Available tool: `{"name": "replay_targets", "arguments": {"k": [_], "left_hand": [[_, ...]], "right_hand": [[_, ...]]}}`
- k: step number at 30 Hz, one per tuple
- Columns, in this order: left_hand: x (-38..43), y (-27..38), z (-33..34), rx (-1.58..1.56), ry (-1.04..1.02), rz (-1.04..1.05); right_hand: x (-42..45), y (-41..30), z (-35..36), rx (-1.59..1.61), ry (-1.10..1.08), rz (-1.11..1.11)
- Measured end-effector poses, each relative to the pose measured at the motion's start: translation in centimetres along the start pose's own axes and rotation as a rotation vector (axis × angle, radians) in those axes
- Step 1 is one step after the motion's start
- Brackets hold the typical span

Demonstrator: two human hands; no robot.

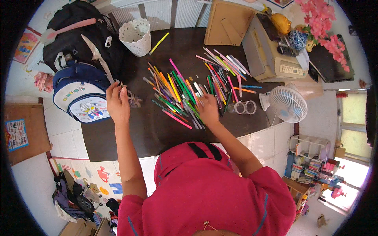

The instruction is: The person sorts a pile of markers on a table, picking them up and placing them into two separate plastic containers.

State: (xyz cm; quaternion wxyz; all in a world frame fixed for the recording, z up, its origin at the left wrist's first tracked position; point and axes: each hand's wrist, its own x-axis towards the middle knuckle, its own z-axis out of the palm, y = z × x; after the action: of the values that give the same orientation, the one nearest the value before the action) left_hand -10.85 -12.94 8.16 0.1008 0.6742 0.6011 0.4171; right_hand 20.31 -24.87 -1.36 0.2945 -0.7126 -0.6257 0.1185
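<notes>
On the dark table lie many loose pens, markers and pencils (174,88) in a wide heap, with more pens (226,63) to the upper right. My right hand (209,107) is over the heap, its fingers on or among the pens; a firm hold cannot be made out. My left hand (118,101) is raised at the heap's left, beside the blue and white child's backpack (81,91), its fingers bent near a small clear container (133,98) that they partly hide. A clear jar (243,107) lies right of the heap. A white perforated basket (135,37) stands behind, with a yellow highlighter (159,43) next to it.
A black backpack (85,38) stands at the back left. A picture frame's brown back (227,23) and a beige printer (265,56) stand at the back right. A small white fan (286,103) is at the table's right edge. Pink artificial flowers (319,17) hang over a tablet-like black device (333,65).
</notes>
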Motion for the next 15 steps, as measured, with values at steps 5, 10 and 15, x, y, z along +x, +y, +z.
{"name": "replay_targets", "arguments": {"k": [5, 10, 15], "left_hand": [[0.9, 1.0, 0.2, -0.197, 0.050, -0.008], [0.8, 0.4, 0.8, -0.285, -0.058, -0.238], [0.3, -1.4, 1.7, -0.289, 0.122, -0.050]], "right_hand": [[-2.2, 7.1, 0.1, -0.219, 0.114, 0.122], [-2.8, 6.7, 0.9, -0.091, 0.009, 0.102], [-2.9, 4.3, 0.6, 0.048, -0.032, -0.018]]}}
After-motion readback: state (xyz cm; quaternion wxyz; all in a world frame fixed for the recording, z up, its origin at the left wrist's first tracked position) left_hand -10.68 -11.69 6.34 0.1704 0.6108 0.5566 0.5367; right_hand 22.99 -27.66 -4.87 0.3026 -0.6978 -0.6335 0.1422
